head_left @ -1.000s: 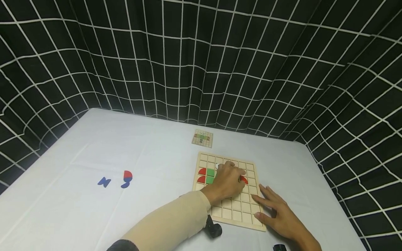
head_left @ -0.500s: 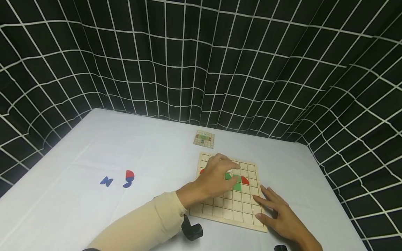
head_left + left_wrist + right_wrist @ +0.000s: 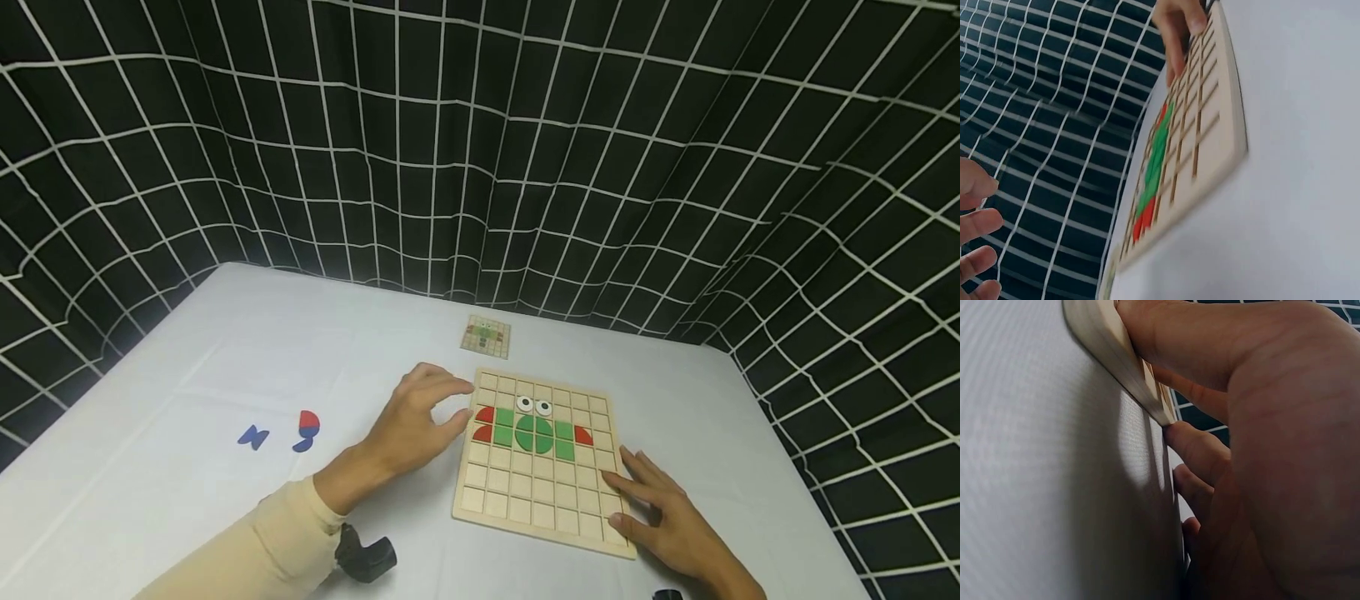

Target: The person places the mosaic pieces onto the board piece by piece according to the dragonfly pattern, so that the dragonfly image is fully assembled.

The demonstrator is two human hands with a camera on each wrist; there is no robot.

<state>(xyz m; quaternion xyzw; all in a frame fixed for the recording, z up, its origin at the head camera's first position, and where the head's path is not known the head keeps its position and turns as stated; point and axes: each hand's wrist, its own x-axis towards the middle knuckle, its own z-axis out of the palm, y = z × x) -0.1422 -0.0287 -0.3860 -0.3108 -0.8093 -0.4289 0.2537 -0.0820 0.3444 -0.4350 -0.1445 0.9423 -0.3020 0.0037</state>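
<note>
A wooden grid board (image 3: pixel 536 508) lies on the white table in the head view. Green squares (image 3: pixel 504 427), a green circle of quarter pieces (image 3: pixel 534 434), red quarter pieces (image 3: pixel 484 423) and two white eye discs (image 3: pixel 534 406) sit in its upper cells. My left hand (image 3: pixel 412 421) hovers just off the board's left edge, fingers apart and holding nothing. At the board's right edge rests my right hand (image 3: pixel 663 512), its thumb and a finger on the rim. In the right wrist view, other fingers (image 3: pixel 1194 447) lie alongside the board's edge.
A small pattern card (image 3: pixel 486 337) lies behind the board. Off to the left are a loose red quarter piece (image 3: pixel 309 421) with blue pieces (image 3: pixel 303 446) against it, and more blue pieces (image 3: pixel 253 437). A black grid curtain (image 3: pixel 465 150) surrounds the table.
My left hand has moved left off the board, uncovering the coloured pieces in its upper cells. My right hand stays at the board's right edge.
</note>
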